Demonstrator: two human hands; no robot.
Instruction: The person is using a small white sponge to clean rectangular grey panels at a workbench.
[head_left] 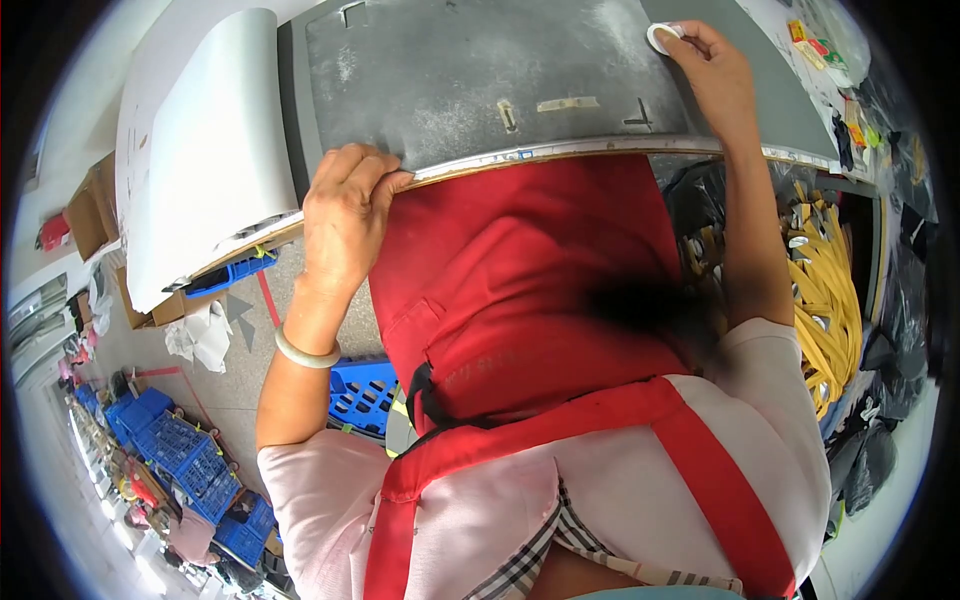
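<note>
My right hand is at the far right of the dark grey work surface. Its thumb and fingers pinch a small white round piece, like a disc or ring, against or just above that surface. I cannot tell its exact kind. My left hand rests at the table's near edge, fingers curled over it. Nothing shows in that hand besides the edge. Whitish smears, dark corner marks and strips of tape are on the grey surface.
A curled white sheet covers the table's left part. Yellow strips hang below the right side, near black plastic bags. Blue crates stand on the floor at lower left, with a cardboard box farther up.
</note>
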